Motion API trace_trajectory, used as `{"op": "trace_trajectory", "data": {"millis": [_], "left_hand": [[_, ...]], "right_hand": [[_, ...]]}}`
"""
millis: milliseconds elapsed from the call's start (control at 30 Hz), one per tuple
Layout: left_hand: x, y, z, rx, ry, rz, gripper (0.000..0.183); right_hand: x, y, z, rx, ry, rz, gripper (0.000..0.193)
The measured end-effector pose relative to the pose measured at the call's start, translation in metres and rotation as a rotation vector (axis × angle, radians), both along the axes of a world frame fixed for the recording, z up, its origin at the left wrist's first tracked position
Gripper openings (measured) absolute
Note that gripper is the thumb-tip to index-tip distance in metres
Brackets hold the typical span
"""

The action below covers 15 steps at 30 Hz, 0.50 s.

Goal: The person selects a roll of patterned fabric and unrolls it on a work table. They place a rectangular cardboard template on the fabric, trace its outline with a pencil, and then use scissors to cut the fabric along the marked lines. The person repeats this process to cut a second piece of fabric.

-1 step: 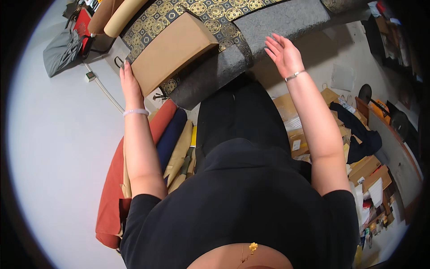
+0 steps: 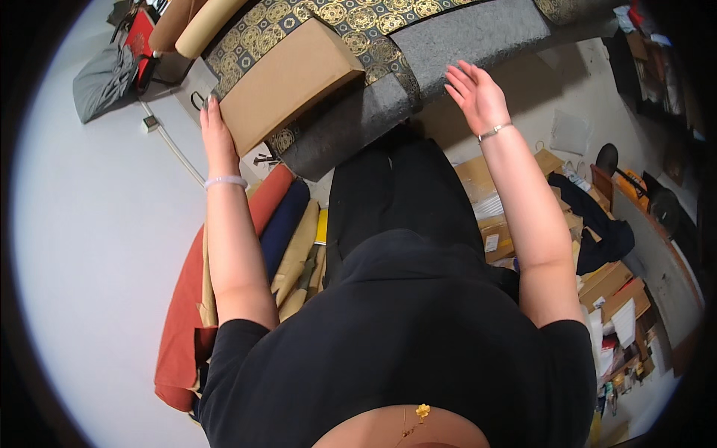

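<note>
A long brown cardboard box [image 2: 291, 82] lies at a slant on a table covered with black-and-gold patterned cloth [image 2: 261, 30]. My left hand [image 2: 218, 136] is at the box's left end, its fingers stretched out along that end rather than wrapped round it. Whether it presses on the box I cannot tell. To the right of the box, my right hand [image 2: 479, 97] is held up with the fingers spread and nothing in them. It is apart from the box, in front of the grey felt-like sheet [image 2: 470, 41] along the table's edge.
Rolls of material, among them a red roll [image 2: 183, 321] and a navy roll [image 2: 285, 216], stand at the left by the white wall [image 2: 97, 246]. Flattened cardboard and a dark garment [image 2: 597, 231] are heaped at the right. More rolls [image 2: 205, 30] lie at the far left.
</note>
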<state>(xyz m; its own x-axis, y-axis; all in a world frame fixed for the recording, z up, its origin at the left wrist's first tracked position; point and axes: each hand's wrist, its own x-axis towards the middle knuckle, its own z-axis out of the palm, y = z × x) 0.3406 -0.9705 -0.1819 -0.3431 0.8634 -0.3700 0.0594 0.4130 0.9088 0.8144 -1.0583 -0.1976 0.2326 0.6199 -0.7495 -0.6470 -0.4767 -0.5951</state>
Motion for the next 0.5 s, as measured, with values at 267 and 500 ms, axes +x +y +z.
{"op": "trace_trajectory", "data": {"millis": [267,500], "left_hand": [[0.003,-0.002,0.0,0.021,0.008,0.049,0.071],[0.017,-0.005,0.007,0.036,-0.095,0.077,0.049]], "right_hand": [[-0.011,0.0,0.034,0.001,-0.251,0.324,0.053],[-0.13,0.125,0.056,0.445,-0.59,0.691,0.056]]}}
